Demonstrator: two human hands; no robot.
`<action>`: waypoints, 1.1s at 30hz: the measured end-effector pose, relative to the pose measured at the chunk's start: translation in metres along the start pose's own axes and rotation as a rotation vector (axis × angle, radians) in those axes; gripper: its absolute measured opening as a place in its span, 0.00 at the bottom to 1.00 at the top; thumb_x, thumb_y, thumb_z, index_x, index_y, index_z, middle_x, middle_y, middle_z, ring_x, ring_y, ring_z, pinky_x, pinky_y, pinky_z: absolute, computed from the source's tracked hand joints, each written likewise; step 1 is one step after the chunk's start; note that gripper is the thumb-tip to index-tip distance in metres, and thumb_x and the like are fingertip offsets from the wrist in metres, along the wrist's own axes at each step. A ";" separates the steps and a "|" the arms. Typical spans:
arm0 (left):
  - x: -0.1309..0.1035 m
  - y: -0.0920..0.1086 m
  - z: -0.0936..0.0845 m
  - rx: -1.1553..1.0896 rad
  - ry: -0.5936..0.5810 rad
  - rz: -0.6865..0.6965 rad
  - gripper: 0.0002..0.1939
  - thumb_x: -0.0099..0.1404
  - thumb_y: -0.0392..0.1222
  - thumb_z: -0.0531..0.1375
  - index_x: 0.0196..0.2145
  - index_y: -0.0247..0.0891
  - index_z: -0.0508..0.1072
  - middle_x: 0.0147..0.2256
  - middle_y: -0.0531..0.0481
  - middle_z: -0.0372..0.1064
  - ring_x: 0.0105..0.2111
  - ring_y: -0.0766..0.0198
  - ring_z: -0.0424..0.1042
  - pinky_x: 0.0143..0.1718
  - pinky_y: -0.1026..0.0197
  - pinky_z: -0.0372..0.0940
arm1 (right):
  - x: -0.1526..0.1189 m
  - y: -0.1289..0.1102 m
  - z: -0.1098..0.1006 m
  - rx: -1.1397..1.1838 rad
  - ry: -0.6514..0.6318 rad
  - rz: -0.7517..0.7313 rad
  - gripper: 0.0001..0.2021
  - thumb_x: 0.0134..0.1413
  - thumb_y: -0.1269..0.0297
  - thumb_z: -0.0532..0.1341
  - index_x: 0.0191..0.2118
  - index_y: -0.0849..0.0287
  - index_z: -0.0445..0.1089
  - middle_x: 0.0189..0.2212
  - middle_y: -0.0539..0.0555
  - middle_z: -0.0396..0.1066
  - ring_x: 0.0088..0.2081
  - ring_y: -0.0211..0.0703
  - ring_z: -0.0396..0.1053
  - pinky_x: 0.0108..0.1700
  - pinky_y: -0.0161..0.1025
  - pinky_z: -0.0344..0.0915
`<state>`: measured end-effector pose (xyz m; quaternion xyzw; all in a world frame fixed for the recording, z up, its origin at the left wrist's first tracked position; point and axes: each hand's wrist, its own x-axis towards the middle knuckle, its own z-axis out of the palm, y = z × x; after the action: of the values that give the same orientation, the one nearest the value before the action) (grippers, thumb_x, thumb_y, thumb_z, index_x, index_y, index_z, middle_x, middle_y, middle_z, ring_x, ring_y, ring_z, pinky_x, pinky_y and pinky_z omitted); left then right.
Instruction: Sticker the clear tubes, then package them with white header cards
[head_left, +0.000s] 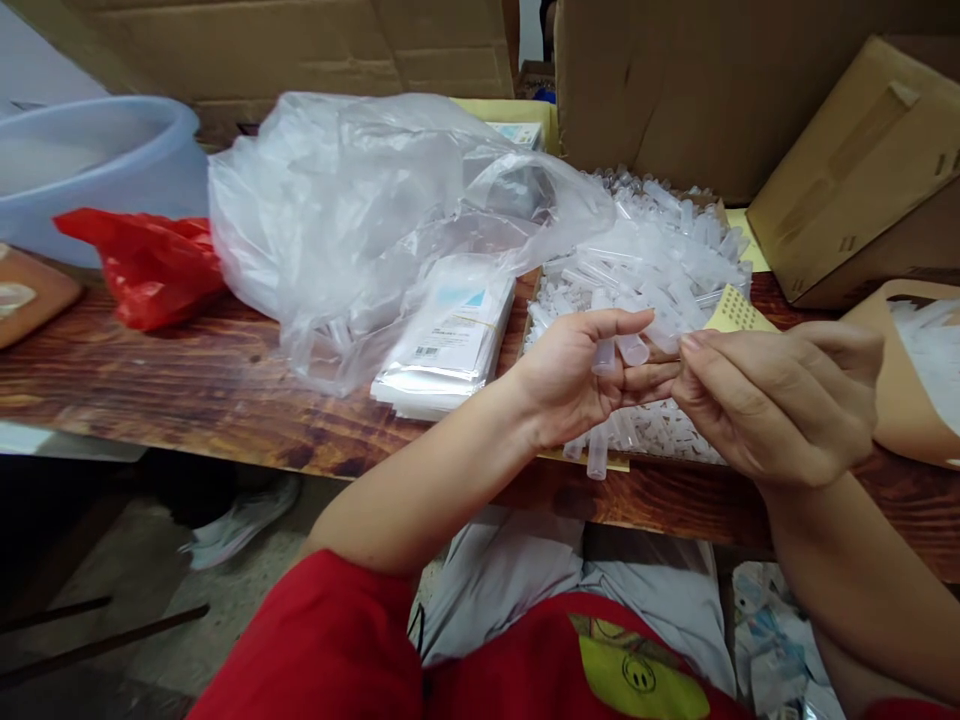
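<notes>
At right of centre in the frame, clear tubes [634,349] are held between the thumb and curled fingers of the left hand [581,375]. The thumb and forefinger of the right hand [780,400] are pressed together just beside them, and a yellow dotted sheet [739,311] seems to be clamped there, though its lower part is hidden. Only a few tubes are taken up; by judgement, most of the handling is left, since a large loose heap [660,250] is piled behind the hands. Whether anything is fixed to the held tubes cannot be told. A stack of packets [450,335], already banded, is laid at the centre, in front of a clear plastic bag [352,190].
</notes>
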<state>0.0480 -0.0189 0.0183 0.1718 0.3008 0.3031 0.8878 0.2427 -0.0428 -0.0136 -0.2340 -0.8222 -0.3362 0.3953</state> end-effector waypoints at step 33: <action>0.002 -0.003 -0.006 0.009 -0.027 0.055 0.20 0.75 0.36 0.49 0.28 0.30 0.72 0.22 0.49 0.72 0.22 0.68 0.73 0.39 0.63 0.70 | 0.003 -0.009 0.015 0.087 0.084 0.151 0.19 0.54 0.73 0.70 0.51 0.55 0.71 0.39 0.53 0.81 0.38 0.48 0.73 0.41 0.48 0.67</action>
<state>0.0471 -0.0188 0.0117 0.1881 0.2852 0.3237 0.8824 0.2277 -0.0367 -0.0213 -0.2636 -0.7986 -0.2791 0.4636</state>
